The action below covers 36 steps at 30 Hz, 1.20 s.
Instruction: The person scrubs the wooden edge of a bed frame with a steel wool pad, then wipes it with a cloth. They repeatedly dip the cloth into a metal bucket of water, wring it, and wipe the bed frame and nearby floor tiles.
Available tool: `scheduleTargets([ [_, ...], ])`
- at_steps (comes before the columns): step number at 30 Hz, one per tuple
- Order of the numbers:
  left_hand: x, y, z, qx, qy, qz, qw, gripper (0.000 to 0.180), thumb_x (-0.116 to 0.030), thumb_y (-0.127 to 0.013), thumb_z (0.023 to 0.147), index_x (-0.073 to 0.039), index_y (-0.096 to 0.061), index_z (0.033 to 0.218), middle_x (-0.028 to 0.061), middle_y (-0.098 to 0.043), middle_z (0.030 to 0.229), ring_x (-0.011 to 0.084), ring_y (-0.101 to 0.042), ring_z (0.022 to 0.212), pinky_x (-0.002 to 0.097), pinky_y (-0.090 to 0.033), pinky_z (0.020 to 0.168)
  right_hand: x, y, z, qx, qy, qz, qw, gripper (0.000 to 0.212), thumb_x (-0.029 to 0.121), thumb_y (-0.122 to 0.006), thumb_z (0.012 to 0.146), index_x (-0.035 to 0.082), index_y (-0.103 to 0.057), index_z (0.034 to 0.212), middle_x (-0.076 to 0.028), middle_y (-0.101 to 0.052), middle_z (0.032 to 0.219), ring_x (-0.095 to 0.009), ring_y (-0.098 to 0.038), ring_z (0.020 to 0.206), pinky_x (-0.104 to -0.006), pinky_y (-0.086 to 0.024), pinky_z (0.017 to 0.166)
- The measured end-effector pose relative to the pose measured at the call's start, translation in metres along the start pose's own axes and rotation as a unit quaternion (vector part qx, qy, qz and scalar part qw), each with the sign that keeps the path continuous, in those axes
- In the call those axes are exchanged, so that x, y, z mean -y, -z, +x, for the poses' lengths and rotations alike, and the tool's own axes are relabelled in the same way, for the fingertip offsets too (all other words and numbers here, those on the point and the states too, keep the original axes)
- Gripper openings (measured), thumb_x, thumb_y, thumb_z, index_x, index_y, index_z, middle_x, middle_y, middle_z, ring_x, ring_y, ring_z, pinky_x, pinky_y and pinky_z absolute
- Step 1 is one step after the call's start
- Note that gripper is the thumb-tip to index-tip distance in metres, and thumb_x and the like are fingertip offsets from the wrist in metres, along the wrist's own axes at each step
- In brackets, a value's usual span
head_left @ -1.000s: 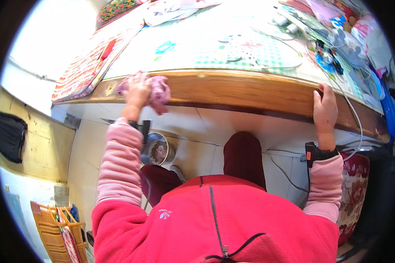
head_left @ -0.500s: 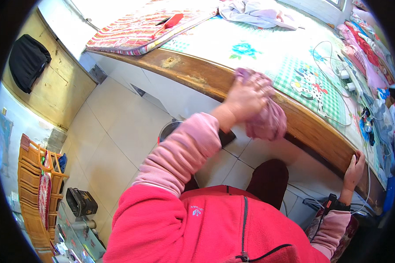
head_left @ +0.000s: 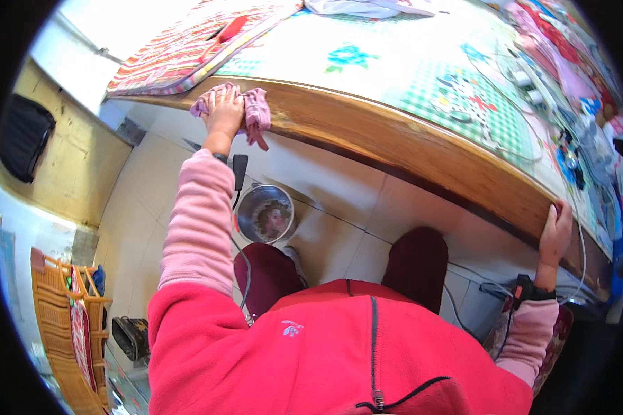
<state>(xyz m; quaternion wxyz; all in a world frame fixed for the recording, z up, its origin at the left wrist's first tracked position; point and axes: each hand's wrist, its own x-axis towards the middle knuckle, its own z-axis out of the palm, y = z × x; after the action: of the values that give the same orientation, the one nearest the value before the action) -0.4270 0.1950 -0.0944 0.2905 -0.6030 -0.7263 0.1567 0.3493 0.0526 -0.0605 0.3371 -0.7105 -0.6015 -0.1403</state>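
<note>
My left hand (head_left: 225,114) is closed over a crumpled mauve cloth (head_left: 257,114), pressing it onto the brown wooden edge (head_left: 367,129) of a raised, bed-like platform. The cloth lies near the far left end of that board, with one corner hanging down its front. Far to the right, my right hand (head_left: 556,235) grips the same board, its fingers over the upper edge and partly hidden. Below the board, a round metal bucket (head_left: 284,233) stands on the floor by my feet, with murky contents inside.
A patterned sheet (head_left: 387,66) covers the platform, with a red-striped mat (head_left: 180,52) at the left. White power strips (head_left: 533,86), cords and heaped clothes lie at the right. A wooden chair (head_left: 55,311) and a dark box bag (head_left: 130,335) stand at lower left.
My left hand has slid the cloth leftward along the wooden edge, from the middle to near the striped mat. The bucket now shows in full. My right hand stays on the board.
</note>
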Motion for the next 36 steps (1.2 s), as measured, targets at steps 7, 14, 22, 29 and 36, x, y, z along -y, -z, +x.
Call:
scheduleTargets([
  [7, -0.133, 0.135, -0.064, -0.162, -0.056, -0.265, 0.949, 0.047, -0.041, -0.036, 0.101, -0.032, -0.045, 0.146, -0.0037, -0.034, 0.158, 0.0235, -0.025, 0.148, 0.0640, -0.015, 0.115, 0.011, 0.001, -0.003, -0.024, 0.001, -0.011, 1.000, 0.020, 0.018, -0.056, 0.097, 0.007, -0.059, 0.113, -0.016, -0.066, 0.110, -0.035, -0.063, 0.103, -0.0419, -0.049, 0.088],
  [14, -0.239, 0.263, -0.130, -0.219, -0.223, -0.373, 0.874, 0.048, -0.043, -0.042, 0.100, -0.024, -0.051, 0.143, 0.0008, -0.041, 0.154, 0.0242, -0.031, 0.145, 0.0558, -0.017, 0.116, 0.032, 0.012, -0.006, -0.036, -0.041, 0.027, 0.998, 0.022, 0.021, -0.058, 0.095, 0.007, -0.060, 0.112, -0.015, -0.067, 0.106, -0.033, -0.065, 0.098, -0.0424, -0.051, 0.084],
  [22, -0.246, 0.288, -0.138, -0.269, -0.363, -0.375, 0.809, 0.064, -0.020, -0.078, 0.073, -0.018, -0.057, 0.134, 0.0031, -0.054, 0.138, 0.0256, -0.048, 0.127, 0.0448, -0.035, 0.105, 0.128, 0.004, -0.125, 0.101, 0.091, 0.430, 0.893, 0.030, 0.014, -0.065, 0.092, 0.006, -0.057, 0.119, -0.013, -0.060, 0.119, -0.029, -0.062, 0.105, -0.0395, -0.051, 0.091],
  [29, -0.277, 0.341, -0.193, 0.104, -0.365, -0.786, 0.488, 0.058, -0.012, -0.072, 0.080, -0.013, -0.055, 0.135, 0.0145, -0.055, 0.132, 0.0304, -0.046, 0.128, 0.0457, -0.039, 0.106, 0.145, -0.007, -0.150, 0.302, -0.270, 0.845, 0.348, 0.075, 0.060, -0.050, 0.096, 0.019, -0.026, 0.154, -0.010, -0.047, 0.145, -0.029, -0.045, 0.134, -0.0502, -0.040, 0.107],
  [36, -0.278, 0.358, -0.241, -0.047, -0.552, -0.574, 0.603, 0.102, -0.010, -0.080, 0.071, -0.008, -0.023, 0.156, 0.0170, -0.021, 0.160, 0.0369, -0.021, 0.147, 0.0450, -0.020, 0.120, 0.079, -0.005, -0.161, 0.126, -0.257, 0.891, 0.353, 0.045, 0.039, -0.060, 0.095, 0.019, -0.052, 0.134, -0.007, -0.062, 0.123, -0.021, -0.056, 0.119, -0.0445, -0.045, 0.102],
])
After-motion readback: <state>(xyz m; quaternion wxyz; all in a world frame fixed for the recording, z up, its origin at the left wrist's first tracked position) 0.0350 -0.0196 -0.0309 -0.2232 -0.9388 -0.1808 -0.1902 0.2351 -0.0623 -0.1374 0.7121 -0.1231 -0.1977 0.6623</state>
